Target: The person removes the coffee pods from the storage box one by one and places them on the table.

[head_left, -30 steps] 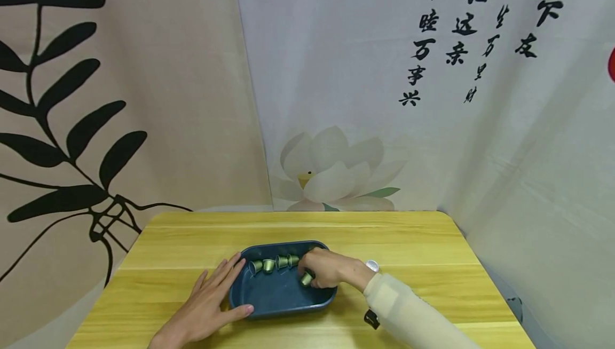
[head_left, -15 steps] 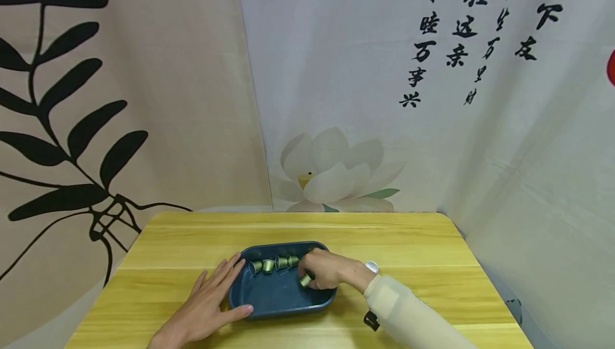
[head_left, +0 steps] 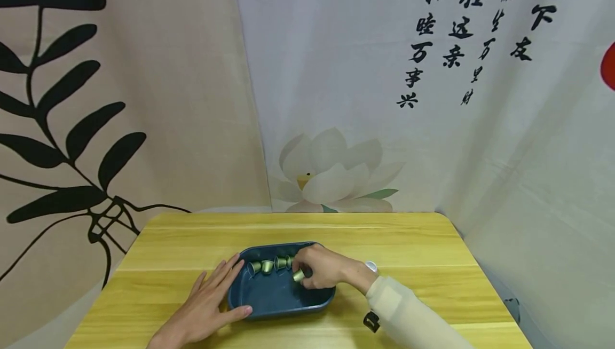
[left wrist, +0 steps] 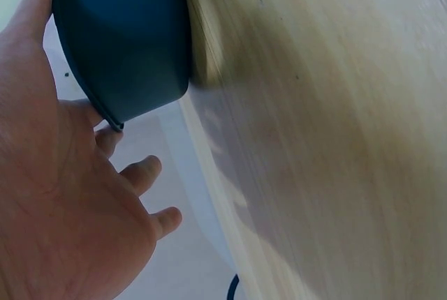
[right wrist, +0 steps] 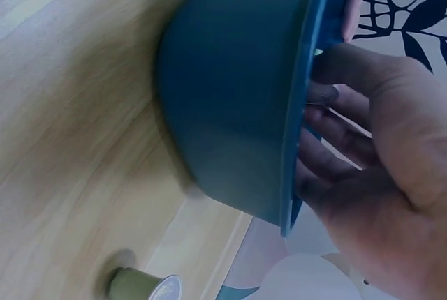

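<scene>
A deep blue oblong tray [head_left: 269,315] stands on the table. My left hand [head_left: 204,302] lies at its left end with fingers spread straight along the rim; the left wrist view shows a thumb and fingertips touching the tray's edge [left wrist: 87,91]. Inside the tray my right hand [head_left: 318,267] pinches a green coffee capsule [head_left: 298,275] between thumb and fingers. Along the back wall lies a row of several more green capsules [head_left: 267,267], its right end partly covered by the right hand. In the right wrist view the fingers [right wrist: 342,132] reach over the rim, and the held capsule is mostly hidden.
Another green capsule [right wrist: 136,286] with a silver lid lies on the table outside the tray, seen in the head view as a pale disc [head_left: 371,266] behind the right wrist. The wooden table [head_left: 192,242] ends at a printed cloth backdrop [head_left: 336,98].
My right hand has shifted slightly left with the pinched capsule, toward the row at the back. The left hand has stayed at the tray's left end.
</scene>
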`<state>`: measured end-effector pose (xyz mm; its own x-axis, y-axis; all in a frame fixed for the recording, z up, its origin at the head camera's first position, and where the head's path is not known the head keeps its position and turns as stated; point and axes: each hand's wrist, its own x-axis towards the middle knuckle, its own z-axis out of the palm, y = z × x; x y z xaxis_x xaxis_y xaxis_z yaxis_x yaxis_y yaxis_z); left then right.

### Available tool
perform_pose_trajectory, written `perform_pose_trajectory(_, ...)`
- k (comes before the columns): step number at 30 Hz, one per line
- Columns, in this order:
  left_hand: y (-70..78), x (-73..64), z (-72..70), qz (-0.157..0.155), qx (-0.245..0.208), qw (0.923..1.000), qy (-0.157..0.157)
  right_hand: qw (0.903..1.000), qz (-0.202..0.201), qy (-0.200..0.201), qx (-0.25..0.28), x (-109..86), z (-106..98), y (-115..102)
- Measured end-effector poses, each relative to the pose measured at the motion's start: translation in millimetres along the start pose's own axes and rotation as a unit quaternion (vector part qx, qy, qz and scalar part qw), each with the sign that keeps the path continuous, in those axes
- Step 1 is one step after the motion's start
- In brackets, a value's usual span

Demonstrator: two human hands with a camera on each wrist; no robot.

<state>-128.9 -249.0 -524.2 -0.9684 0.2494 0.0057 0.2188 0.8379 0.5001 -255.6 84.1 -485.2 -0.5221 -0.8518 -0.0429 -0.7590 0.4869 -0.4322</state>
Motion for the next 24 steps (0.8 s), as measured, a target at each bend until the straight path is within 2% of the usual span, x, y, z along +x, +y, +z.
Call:
perform_pose_trajectory(10, -1.0, 0.4, 1.5, 0.001, 0.001, 1.0, 0.003, 0.9957, -0.007, 0.049, 0.079, -9.0, -6, -1)
perform_pose_trajectory(18, 0.7, 0.7, -0.1, -0.005, -0.006, 1.0, -0.005, 0.993, -0.022, 0.081, 0.083, -15.3, -13, -2)
perform_pose_trajectory(24, 1.0, 1.2, -0.4, -0.006, -0.007, 0.9999, -0.011, 0.9907, -0.029, 0.091, 0.097, -22.8, -16, -1)
